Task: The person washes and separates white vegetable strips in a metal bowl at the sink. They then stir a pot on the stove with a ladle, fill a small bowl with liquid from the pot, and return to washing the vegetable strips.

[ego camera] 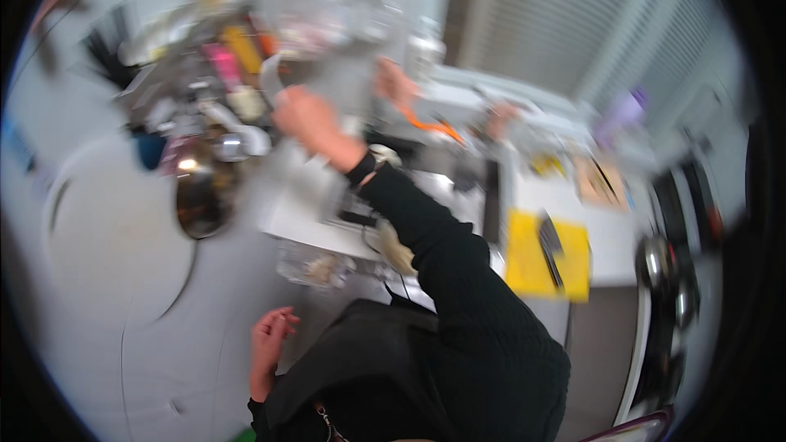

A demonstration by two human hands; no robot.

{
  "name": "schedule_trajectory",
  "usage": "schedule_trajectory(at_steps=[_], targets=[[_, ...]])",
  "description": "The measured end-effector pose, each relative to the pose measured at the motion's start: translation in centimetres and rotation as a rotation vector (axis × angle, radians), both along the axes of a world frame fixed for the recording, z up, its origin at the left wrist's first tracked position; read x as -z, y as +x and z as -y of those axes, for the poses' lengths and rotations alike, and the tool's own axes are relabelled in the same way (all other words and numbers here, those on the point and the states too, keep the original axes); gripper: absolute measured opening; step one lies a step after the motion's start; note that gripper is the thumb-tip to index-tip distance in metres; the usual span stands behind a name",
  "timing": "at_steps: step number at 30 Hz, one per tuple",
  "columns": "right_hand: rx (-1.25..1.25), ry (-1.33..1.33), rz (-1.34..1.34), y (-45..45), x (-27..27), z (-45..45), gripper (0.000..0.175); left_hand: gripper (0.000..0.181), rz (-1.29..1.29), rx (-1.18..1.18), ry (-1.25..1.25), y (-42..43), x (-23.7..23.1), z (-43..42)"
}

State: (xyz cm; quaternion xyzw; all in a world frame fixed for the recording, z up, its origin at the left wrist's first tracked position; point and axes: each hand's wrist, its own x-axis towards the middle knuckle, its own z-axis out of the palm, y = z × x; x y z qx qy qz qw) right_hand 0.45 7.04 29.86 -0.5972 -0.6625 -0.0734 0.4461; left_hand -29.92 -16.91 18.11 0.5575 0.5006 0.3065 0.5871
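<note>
The picture is blurred by motion. My right hand (307, 120) is stretched out over the counter, its fingers bent, beside a white curved object (270, 77); blur hides whether the fingers hold it. Close by, to the left, a crowd of utensils includes a pink item (222, 64) and a yellow one (241, 49). Low beside my body hangs my left hand (272, 331), fingers loosely bent and partly apart, with nothing visible in them. A shiny metal bowl (202, 196) lies between the hands and a large pale round surface (116, 239).
An orange strip-like object (430, 126) touches a blurred skin-coloured shape (395, 83), perhaps a hand. A dark-handled spatula-like tool (549, 252) rests on a yellow cloth or sheet (522, 270). Toward the window blinds (546, 12) stands a purple bottle (620, 113); metal pots (654, 261) are at the right.
</note>
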Motion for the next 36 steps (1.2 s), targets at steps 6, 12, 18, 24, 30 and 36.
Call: schedule_trajectory(at_steps=[6, 12, 18, 24, 30, 36], targets=[[-0.096, 0.200, 0.465, 0.3, 9.1, 27.6, 0.026, 0.042, 0.564, 0.436, -0.473, 8.9, 1.4, 2.3], [0.222, 0.082, 0.558, 3.9, 8.8, 46.9, 0.024, 0.045, 0.656, 0.907, -1.004, 19.8, 0.5, 12.1], [0.635, 0.059, 0.415, 6.3, 9.4, 66.1, 0.026, 0.026, 0.481, 1.197, -1.133, 28.5, -0.2, 26.6], [1.075, -0.091, 0.101, 4.5, 8.1, 89.1, 0.037, 0.017, 0.133, 1.556, -0.731, 35.7, -1.8, 48.2], [1.484, -0.293, -0.390, -0.9, 5.7, 107.5, 0.039, 0.013, 0.306, 1.689, -0.357, 40.4, -2.4, 71.9], [2.008, -0.246, -0.099, 1.5, 6.4, 119.2, 0.035, 0.016, 0.388, 2.123, -0.050, 43.9, -6.2, 88.3]])
